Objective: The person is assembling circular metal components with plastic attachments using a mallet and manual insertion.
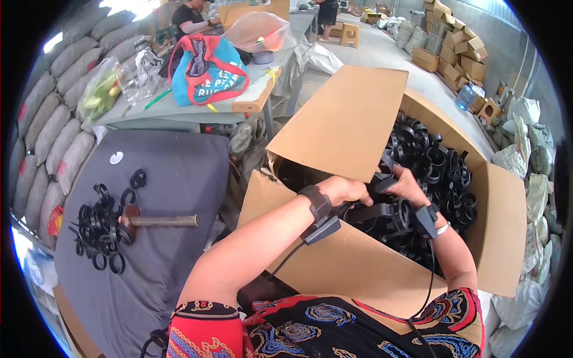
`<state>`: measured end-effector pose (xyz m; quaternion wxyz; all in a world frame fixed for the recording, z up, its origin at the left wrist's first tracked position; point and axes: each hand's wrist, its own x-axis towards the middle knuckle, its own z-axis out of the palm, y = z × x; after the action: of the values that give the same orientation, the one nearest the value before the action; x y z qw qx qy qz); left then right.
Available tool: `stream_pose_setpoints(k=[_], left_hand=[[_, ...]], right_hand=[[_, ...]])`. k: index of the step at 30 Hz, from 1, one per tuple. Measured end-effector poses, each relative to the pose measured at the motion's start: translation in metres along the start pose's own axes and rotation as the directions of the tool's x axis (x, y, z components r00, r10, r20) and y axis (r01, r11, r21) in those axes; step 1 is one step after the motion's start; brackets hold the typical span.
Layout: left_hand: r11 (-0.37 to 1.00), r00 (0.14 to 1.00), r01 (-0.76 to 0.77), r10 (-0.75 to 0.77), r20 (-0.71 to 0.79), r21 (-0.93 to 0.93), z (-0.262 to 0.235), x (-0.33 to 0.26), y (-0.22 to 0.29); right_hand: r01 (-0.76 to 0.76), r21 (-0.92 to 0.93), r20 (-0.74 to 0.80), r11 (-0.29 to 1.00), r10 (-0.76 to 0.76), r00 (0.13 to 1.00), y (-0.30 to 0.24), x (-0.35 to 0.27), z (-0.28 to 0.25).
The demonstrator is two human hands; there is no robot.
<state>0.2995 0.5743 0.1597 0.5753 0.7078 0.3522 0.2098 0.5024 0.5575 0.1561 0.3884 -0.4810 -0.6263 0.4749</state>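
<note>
Both my hands reach into an open cardboard box [340,119] full of black plastic rings [430,158]. My left hand [351,190] is curled at the near side of the pile, its fingertips closed on a black ring [376,212]; part of them is hidden. Just to its right, my right hand [408,186] grips a dark ring piece [384,180] between thumb and fingers. A black band with a small device sits on each wrist. More loose black rings [95,224] lie on a grey cloth-covered surface to the left, beside a wooden-handled hammer [164,221].
One box flap [343,122] stands up beyond my left hand. A white disc [116,157] lies on the grey cloth. Behind, a table [262,77] bears a blue and red bag [206,68]. Stacked sacks [48,131] line the left; cartons [462,51] are piled far right. Another person [190,21] works far back.
</note>
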Motion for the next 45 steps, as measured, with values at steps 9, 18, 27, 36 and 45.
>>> stream_pose_setpoints(k=[9,18,27,36,45], left_hand=[[0.902,0.905,-0.426,0.423,-0.051,-0.073,0.002,0.011,0.108],[0.74,0.738,-0.672,0.666,-0.111,-0.034,-0.015,-0.014,0.225],[0.753,0.673,-0.646,0.64,-0.371,0.127,-0.129,-0.177,0.236],[0.902,0.416,-0.126,0.426,-0.803,0.413,-0.203,-0.441,0.176],[0.976,0.137,0.063,0.197,-0.971,0.207,-0.277,-0.588,-0.016]], right_hand=[[0.014,-0.287,-0.113,0.958,-0.048,0.992,-0.137,-0.022,-0.052],[0.21,-0.806,-0.014,0.554,-0.372,0.928,-0.273,-0.023,-0.116],[0.385,-0.827,0.279,0.41,-0.294,0.914,-0.41,0.071,0.043],[0.947,-0.265,0.68,0.179,-0.662,0.316,-0.458,0.138,0.392],[0.901,0.144,0.829,0.409,-0.547,0.116,-0.343,0.148,0.656]])
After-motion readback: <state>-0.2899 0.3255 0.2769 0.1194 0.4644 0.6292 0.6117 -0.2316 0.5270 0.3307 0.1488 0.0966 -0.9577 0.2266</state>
